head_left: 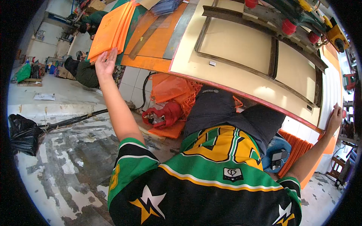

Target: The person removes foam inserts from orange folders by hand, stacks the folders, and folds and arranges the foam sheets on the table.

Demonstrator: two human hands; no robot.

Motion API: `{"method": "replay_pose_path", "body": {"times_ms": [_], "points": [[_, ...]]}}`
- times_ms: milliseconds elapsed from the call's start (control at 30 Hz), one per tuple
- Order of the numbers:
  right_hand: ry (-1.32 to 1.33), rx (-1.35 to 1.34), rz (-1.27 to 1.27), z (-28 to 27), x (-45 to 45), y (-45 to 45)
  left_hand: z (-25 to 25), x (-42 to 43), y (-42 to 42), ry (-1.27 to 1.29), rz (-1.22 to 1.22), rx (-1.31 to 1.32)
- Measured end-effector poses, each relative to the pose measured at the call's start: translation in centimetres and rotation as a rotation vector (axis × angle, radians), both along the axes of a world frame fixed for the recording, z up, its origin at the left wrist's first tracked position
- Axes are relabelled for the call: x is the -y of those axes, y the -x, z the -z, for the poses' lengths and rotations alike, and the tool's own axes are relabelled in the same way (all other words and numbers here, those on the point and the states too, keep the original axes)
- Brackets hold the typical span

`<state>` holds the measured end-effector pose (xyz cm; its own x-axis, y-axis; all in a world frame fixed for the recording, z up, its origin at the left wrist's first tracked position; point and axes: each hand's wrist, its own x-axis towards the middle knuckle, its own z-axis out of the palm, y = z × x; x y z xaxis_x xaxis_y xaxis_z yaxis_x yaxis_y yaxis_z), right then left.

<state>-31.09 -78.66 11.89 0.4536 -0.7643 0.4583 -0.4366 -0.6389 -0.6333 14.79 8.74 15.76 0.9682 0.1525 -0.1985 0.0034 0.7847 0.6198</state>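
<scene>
Orange sheets (109,30) sit in a fanned stack at the far left end of the worktop (190,49), from where I stand behind the person's shoulder. The left hand (105,64) touches their lower edge, its grip loose, fingers stretched out and palm showing. Far over on the other side, the right hand (335,116) is at the outer edge of some white sheets (329,94), fingers bent; whether its grip has hold of any, I cannot tell. Between the hands, a metal frame (273,56) lies on the worktop, a small white block (212,63) just beside it. Below, near the person's legs, rests a red bag (167,115).
</scene>
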Motion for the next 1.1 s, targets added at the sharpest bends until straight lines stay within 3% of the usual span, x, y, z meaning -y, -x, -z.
{"method": "replay_pose_path", "body": {"times_ms": [133, 233, 400, 1100], "points": [[0.013, -0.002, -0.028, 0.6, 1.0, 0.6, 0.0, 0.2, 0.1, -0.077, 0.05, 0.001], [-0.241, 0.08, -0.051, 0.8, 1.6, 0.6, -0.7, 1.0, 0.4, -0.054, 0.011, -0.001], [-0.171, 0.1, -0.088, 1.5, 1.9, 0.9, -2.4, 2.6, 1.4, -0.177, 0.006, -0.045], [-0.108, 0.059, -0.019, 1.2, 1.3, 0.5, -2.4, 0.0, 0.3, -0.189, 0.079, -0.068]]}}
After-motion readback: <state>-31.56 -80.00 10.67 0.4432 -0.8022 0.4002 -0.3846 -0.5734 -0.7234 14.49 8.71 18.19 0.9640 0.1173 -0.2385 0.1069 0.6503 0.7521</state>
